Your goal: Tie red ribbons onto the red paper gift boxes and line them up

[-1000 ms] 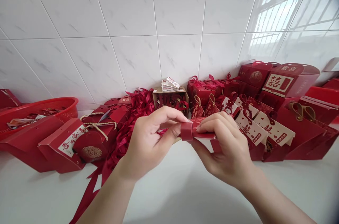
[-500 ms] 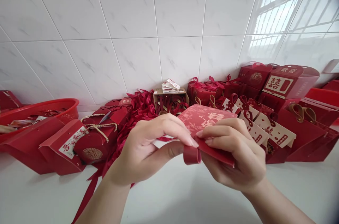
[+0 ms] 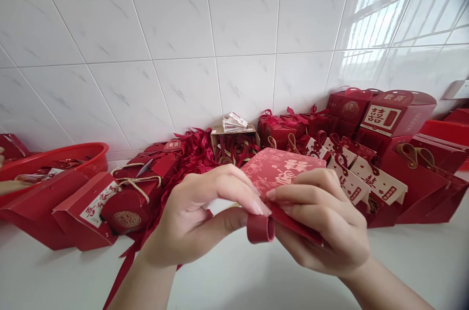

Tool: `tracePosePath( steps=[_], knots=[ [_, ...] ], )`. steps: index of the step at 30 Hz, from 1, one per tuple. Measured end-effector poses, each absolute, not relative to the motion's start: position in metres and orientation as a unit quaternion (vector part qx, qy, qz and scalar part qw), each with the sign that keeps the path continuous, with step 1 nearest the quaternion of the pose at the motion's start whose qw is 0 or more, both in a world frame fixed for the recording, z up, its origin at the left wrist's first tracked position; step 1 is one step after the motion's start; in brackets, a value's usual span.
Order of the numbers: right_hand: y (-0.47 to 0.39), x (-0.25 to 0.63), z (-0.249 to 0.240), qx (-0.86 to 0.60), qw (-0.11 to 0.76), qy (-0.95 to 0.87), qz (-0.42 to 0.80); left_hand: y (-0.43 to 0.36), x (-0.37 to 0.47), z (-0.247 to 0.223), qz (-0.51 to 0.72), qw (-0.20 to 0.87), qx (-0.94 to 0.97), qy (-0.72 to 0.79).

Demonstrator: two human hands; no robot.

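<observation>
Held up in front of me is a red paper gift box (image 3: 264,166) with a pale floral print and light lettering. My right hand (image 3: 326,217) is closed around its near right part, fingertips pressing on the top near the edge. A dark red strap loop (image 3: 261,229) hangs at that edge. My left hand (image 3: 208,215) pinches the strap between thumb and fingers, its fingertips nearly meeting those of the right hand. Where the strap joins the box is hidden by my fingers.
Behind stand a cardboard box (image 3: 235,132) of straps topped with white cards (image 3: 234,122), and a heap of red ribbon (image 3: 196,146). Finished red gift boxes (image 3: 397,112) line the right, more gift bags (image 3: 88,210) the left, beside a red basket (image 3: 98,154). Tiled wall (image 3: 176,17) behind.
Both hands and the box have shifted slightly down in view. The strap loop shows lower and a little further left, still pinched by my left hand.
</observation>
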State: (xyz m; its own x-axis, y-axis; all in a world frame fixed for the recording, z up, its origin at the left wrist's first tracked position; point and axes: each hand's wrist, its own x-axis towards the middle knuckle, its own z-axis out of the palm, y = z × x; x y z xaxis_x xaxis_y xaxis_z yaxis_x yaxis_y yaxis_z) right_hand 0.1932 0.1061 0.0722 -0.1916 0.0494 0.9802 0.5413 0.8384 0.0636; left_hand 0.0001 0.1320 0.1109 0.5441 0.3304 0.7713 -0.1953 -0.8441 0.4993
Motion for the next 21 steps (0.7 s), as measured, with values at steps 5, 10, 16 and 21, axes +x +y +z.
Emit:
tracePosePath(
  steps=[5,10,16,21],
  knots=[
    [0.1046,0.1943,0.0729,-0.201,0.592,-0.753,-0.207,0.1345,-0.0002,0.1120,0.478,0.259,0.839,0.010],
    [0.1039,0.1940,0.0724,-0.193,0.590,-0.755,-0.214,0.1347,-0.0044,0.1137,0.452,0.202,0.863,0.102],
    [0.1023,0.1976,0.0754,-0.185,0.574,-0.767,-0.221,0.1318,-0.0051,0.1155,0.411,0.197,0.880,0.129],
    [0.1014,0.1998,0.0760,-0.191,0.572,-0.765,-0.225,0.1299,-0.0039,0.1143,0.410,0.202,0.878,0.143]
  ],
)
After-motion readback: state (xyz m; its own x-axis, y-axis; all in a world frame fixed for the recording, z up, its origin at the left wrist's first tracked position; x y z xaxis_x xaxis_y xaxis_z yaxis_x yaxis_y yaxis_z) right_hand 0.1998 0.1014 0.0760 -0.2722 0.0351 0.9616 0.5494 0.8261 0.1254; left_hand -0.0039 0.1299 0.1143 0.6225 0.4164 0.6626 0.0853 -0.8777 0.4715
